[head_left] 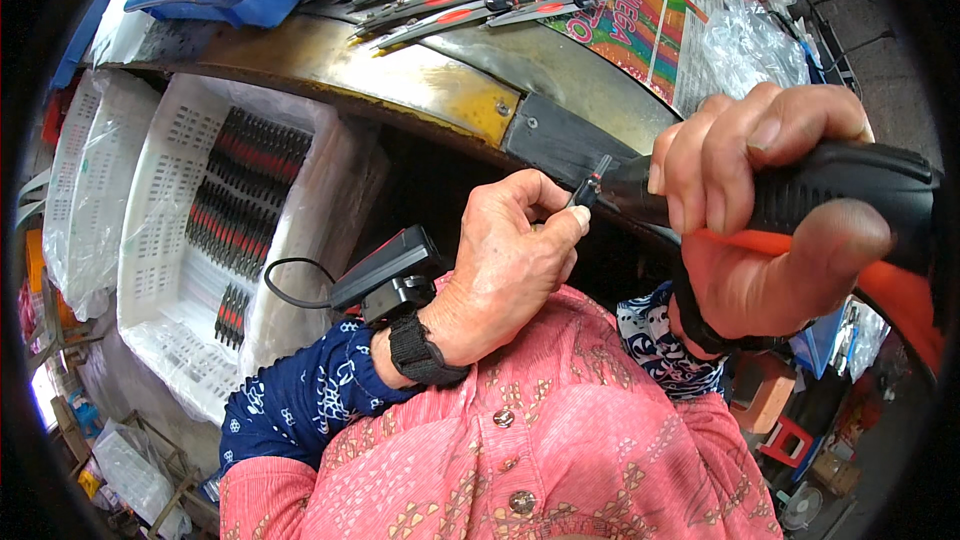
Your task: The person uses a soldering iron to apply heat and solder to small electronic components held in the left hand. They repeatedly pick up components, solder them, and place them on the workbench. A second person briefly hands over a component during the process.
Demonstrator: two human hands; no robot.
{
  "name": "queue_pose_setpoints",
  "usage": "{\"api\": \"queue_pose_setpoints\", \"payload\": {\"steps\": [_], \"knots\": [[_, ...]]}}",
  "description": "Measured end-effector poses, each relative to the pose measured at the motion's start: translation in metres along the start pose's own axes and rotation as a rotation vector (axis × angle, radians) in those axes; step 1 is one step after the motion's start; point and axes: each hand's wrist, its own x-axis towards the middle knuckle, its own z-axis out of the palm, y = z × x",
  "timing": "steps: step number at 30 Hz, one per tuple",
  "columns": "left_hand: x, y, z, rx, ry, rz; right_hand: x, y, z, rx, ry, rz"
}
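Between its thumb and forefinger, my left hand [515, 258] pinches a small black-and-red piece [590, 190] above the table's near edge. My right hand [760, 165] is wrapped round a black-and-orange handheld power tool [840, 185], its thumb extended along the underside. The tool's tapered black nose points left and comes right up to the piece; whether the two touch I cannot tell. Ahead on the table lies a pile of slim grey-and-red pieces [440, 0] with black ends. Rows of slim black-and-red pieces [235, 225] line a white crate [150, 230] to the left.
A blue bin [260, 5] with more slim pieces stands at the far left of the metal-edged table [430, 80]. Crumpled clear plastic bags [755, 40] lie at the far right. Another white crate [75, 180] is beside the first. A red stool [790, 440] stands at lower right.
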Motion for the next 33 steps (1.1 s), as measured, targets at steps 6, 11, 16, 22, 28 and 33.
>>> {"api": "queue_pose_setpoints", "payload": {"steps": [6,11,16,22,28,33], "knots": [[0.002,-0.002,-0.001,0.063,-0.017,-0.001,0.0,-0.005,0.011,-0.151,0.089,0.034],[0.002,0.001,-0.004,0.185,-0.047,0.013,-0.003,-0.012,0.02,-0.42,0.261,0.081],[-0.005,0.01,-0.004,0.31,-0.048,0.115,-0.012,-0.02,0.015,-0.113,0.296,0.074],[0.019,0.045,-0.014,0.889,0.083,0.603,-0.023,-0.034,-0.004,0.115,0.277,-0.106],[0.078,0.088,-0.029,1.385,0.268,1.049,-0.035,-0.042,-0.009,0.02,0.422,-0.036],[0.104,0.089,-0.035,1.612,0.377,1.081,-0.041,-0.041,-0.019,-0.03,0.461,0.014]]}}
